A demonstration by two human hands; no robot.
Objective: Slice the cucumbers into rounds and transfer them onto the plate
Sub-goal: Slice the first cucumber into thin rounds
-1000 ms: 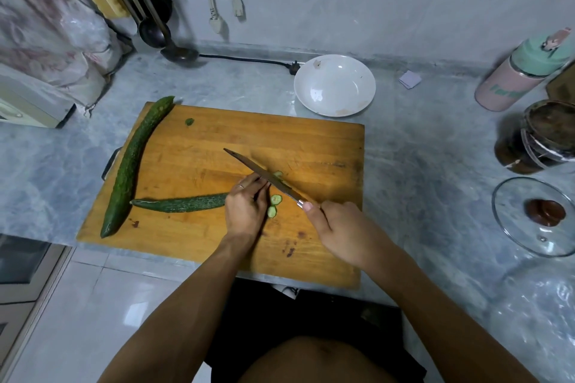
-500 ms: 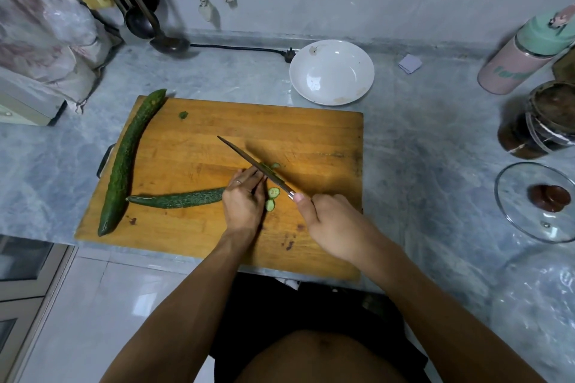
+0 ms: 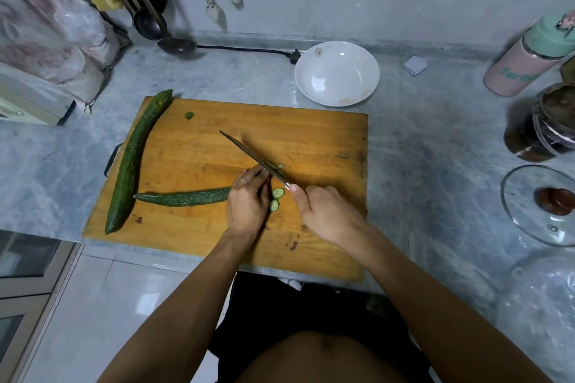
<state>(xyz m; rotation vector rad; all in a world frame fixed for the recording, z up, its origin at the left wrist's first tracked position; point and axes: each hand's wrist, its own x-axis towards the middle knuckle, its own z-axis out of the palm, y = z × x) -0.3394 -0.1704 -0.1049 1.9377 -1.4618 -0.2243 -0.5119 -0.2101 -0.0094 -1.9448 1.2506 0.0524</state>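
**Slicing a cucumber on a wooden board: hand positions and layout**

Gripping the knife [image 3: 249, 152] by its handle, the right hand [image 3: 326, 214] has its fingers curled round the handle, with the thumb extended toward the blade's heel. The blade runs diagonally up and to the left, its tip over the middle of the cutting board [image 3: 311, 140] and its edge beside the fingers of the left hand [image 3: 247, 205]. The left hand lies curled over the cut end of the shorter cucumber [image 3: 186, 197], pinning it to the board (a ring shows on one finger); the uncut part of this cucumber extends to the left, tapering to a point. Two cut rounds [image 3: 276, 198] lie flat on the board in the gap between the two hands, touching each other, and a further slice [image 3: 279, 166] sits just behind the blade. A small green end piece [image 3: 189, 115] lies apart near the board's far edge. The longer, whole cucumber [image 3: 133, 162] rests along the board's left side, its far tip overhanging the corner. The white plate [image 3: 337, 73] stands on the grey marble counter [image 3: 435, 140], just beyond the board's far right corner, and holds no slices. To the right stand a pink and green bottle [image 3: 529, 56], a dark jar [image 3: 544, 124] and a glass lid [image 3: 541, 205]; a ladle [image 3: 175, 45] rests by the wall at upper left.
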